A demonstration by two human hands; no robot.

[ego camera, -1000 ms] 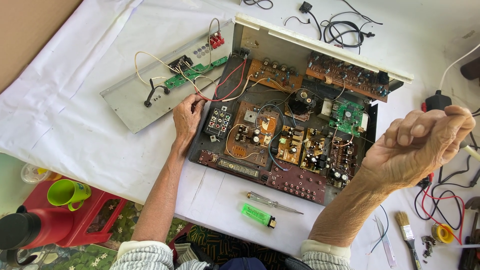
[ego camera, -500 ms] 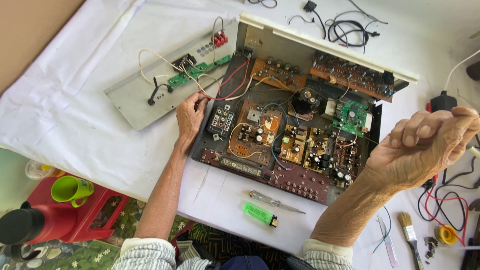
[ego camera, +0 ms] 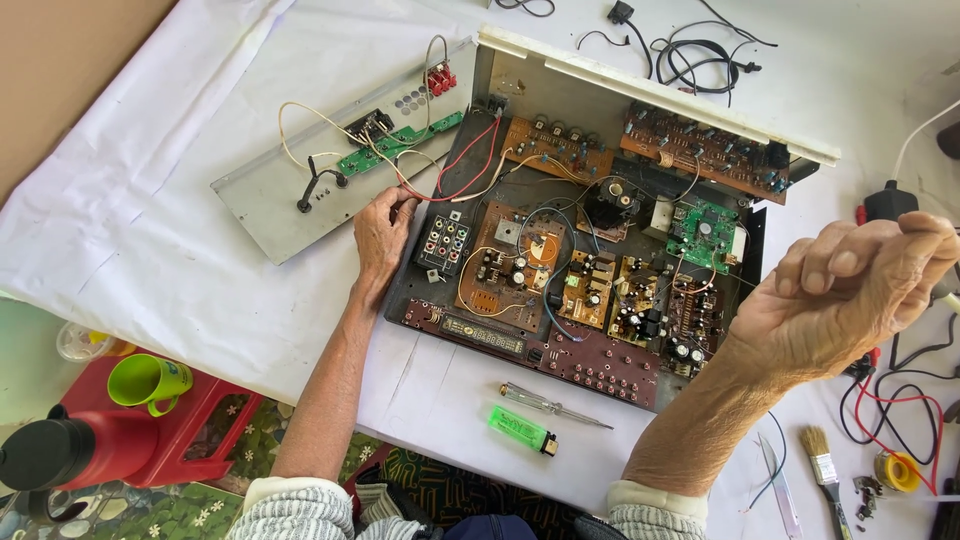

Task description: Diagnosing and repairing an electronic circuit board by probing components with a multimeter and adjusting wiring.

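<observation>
An opened electronic chassis (ego camera: 470,165) with several brown and green circuit boards lies on a white cloth. My left hand (ego camera: 381,236) rests on its left edge, fingers touching the red and white wires (ego camera: 455,180) that run to a detached grey metal panel (ego camera: 280,205). My right hand (ego camera: 850,285) is raised above the chassis's right side, fingers curled loosely, nothing seen in it.
A screwdriver (ego camera: 555,405) and a green lighter (ego camera: 522,429) lie near the front edge. A small brush (ego camera: 826,474), solder roll (ego camera: 897,470), red and black leads sit at right. Black cables (ego camera: 690,55) lie behind. A red stool (ego camera: 190,440), green cup (ego camera: 148,381), black flask (ego camera: 45,452) stand lower left.
My left hand stays at the chassis's left edge by the wires. My raised right hand has barely shifted. The camera view has drifted slightly.
</observation>
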